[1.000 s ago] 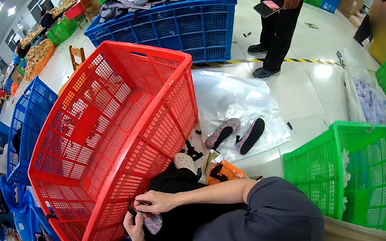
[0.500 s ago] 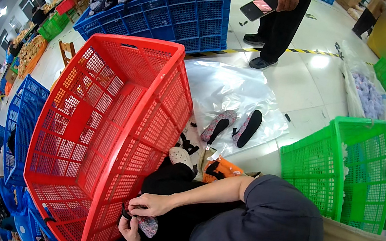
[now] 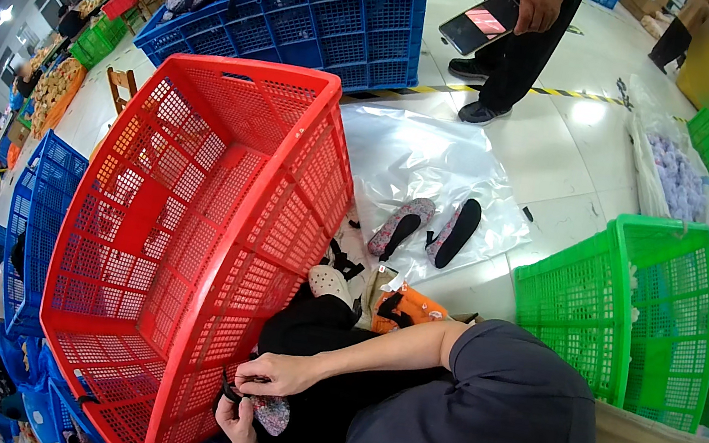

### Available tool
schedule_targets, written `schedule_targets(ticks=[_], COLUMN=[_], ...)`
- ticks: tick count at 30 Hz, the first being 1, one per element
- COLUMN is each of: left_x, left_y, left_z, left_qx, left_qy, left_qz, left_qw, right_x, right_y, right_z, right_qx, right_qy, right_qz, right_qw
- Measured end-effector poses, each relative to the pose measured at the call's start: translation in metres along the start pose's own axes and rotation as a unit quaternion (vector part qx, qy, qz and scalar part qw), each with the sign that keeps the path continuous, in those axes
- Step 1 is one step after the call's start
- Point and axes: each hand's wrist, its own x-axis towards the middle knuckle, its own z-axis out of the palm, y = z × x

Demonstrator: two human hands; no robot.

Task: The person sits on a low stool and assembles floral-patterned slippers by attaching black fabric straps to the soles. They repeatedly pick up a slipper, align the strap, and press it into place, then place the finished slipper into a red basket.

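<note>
A speckled pink-grey slipper (image 3: 271, 413) with black parts lies at my black-trousered leg, close to the red crate's near wall. My left hand (image 3: 235, 428), with a bracelet at the wrist, is closed round its black edge from below. My right hand (image 3: 278, 374) reaches across from above, fingers pinched on dark material at the same end of the slipper. A thin black piece sticks up between the fingers; its kind cannot be made out. Two similar slippers, one speckled (image 3: 401, 228) and one showing a black sole (image 3: 454, 233), rest on a clear plastic sheet (image 3: 492, 187).
A large red crate (image 3: 252, 234) stands tilted at my left. Beyond it is a blue crate (image 3: 346, 32) heaped with speckled fabric pieces. Green crates (image 3: 581, 297) stand at the right. An orange bag (image 3: 410, 310) lies near my pale clog (image 3: 330, 284). A person's hand (image 3: 541, 0) holds a phone (image 3: 480, 24).
The standing person's hand and phone have shifted slightly. My hands stay at the slipper with barely any visible movement.
</note>
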Motion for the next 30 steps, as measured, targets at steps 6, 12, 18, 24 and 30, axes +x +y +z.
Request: schedule_targets(ticks=[6, 12, 18, 24, 30], left_x=[0.0, -0.003, -0.001, -0.002, -0.002], left_y=[-0.002, -0.014, -0.008, -0.007, -0.001], left_z=[-0.002, -0.016, -0.009, -0.007, -0.001], left_qx=[-0.012, -0.006, 0.001, 0.006, 0.021], left_qy=[0.007, -0.031, -0.026, -0.015, 0.019], left_qz=[-0.003, -0.002, 0.012, 0.017, 0.014], left_qw=[1.0, 1.0, 1.0, 1.0, 1.0], right_x=[0.0, 0.0, 0.0, 0.001, 0.001], right_y=[0.001, 0.0, 0.0, -0.001, -0.003], right_z=[0.0, 0.0, 0.001, 0.001, 0.0], right_qx=[0.012, 0.008, -0.011, -0.005, -0.026], right_qy=[-0.004, -0.009, -0.005, -0.011, -0.022], right_qz=[0.008, 0.015, 0.006, 0.018, 0.03], right_qw=[1.0, 1.0, 1.0, 1.0, 0.999])
